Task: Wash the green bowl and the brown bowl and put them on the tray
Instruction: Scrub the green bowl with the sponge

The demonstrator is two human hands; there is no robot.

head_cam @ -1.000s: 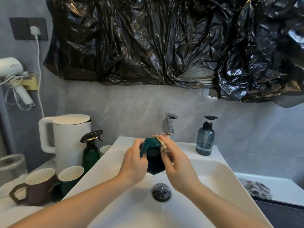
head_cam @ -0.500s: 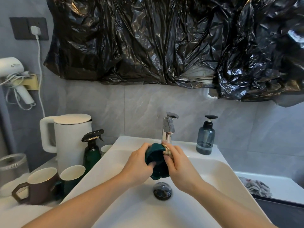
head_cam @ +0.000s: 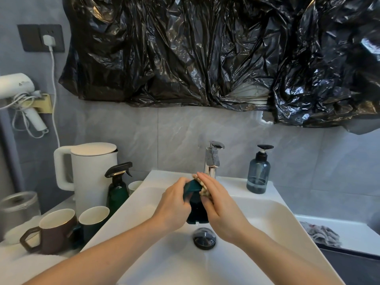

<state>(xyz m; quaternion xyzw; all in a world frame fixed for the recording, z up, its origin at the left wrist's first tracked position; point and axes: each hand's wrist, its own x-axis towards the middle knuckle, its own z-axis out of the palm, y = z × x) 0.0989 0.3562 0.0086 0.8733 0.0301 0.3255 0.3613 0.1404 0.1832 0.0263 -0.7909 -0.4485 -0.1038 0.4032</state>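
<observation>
Green bowl (head_cam: 196, 206) being gripped by left hand (head_cam: 174, 204) over sink (head_cam: 267, 212); right hand (head_cam: 221, 206), fingers straight, pressing sponge (head_cam: 202, 187) against it.

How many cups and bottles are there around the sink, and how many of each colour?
Green cups: 2, one in the hands, one by the sink
Brown cups: 1
White cups: 1, half hidden behind the green bottle
Green bottles: 1
Blue bottles: 1
Total: 6
</observation>
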